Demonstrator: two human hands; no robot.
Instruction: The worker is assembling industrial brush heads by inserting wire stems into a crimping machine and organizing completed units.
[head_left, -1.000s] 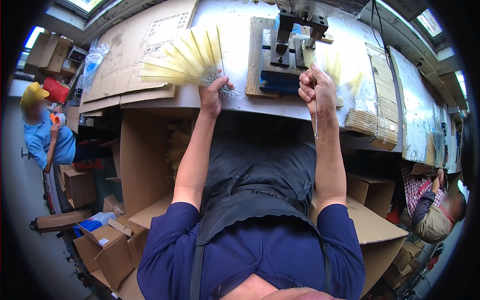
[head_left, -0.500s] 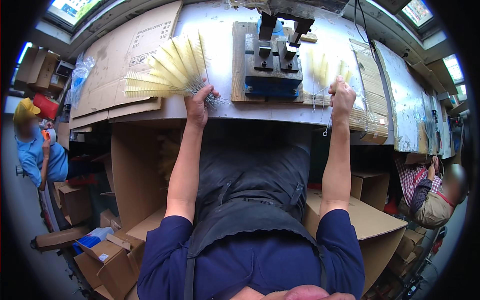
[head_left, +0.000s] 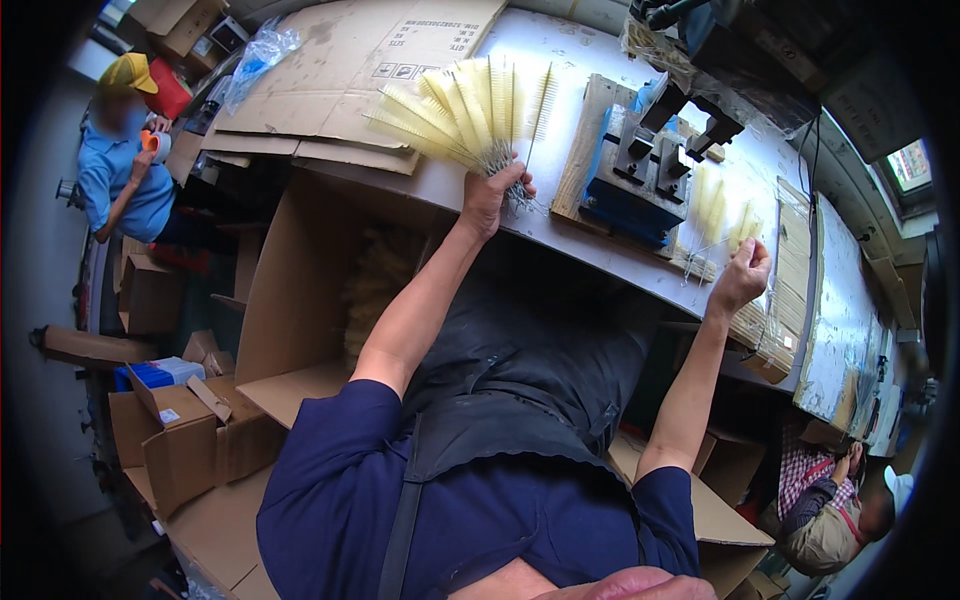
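Observation:
My left hand (head_left: 487, 198) is closed round the wire stems of a fanned bunch of bottle brushes (head_left: 462, 108) with pale yellow bristles. The bunch is raised at the table's front edge, bristles pointing away from me. Over at the right, my right hand (head_left: 742, 277) is closed in a pinch at a single bottle brush (head_left: 746, 222), its bristles showing just beyond the fingertips. Several more brushes (head_left: 708, 205) lie beside it, wire ends toward me. Between my hands stands a blue and black metal fixture (head_left: 636, 175) on a wooden board (head_left: 578, 150).
Flattened cardboard (head_left: 340, 75) covers the table's left part, and a cardboard strip (head_left: 790, 270) lies at the right. An open carton (head_left: 290, 290) below the table's left holds more yellow bristles. One co-worker (head_left: 130, 160) is at far left, another (head_left: 825, 515) at lower right.
The whole view has tilted, with the table now sloping down to the right. The brush bunch stays in my left hand. My right hand stays pinched among the brushes on the right.

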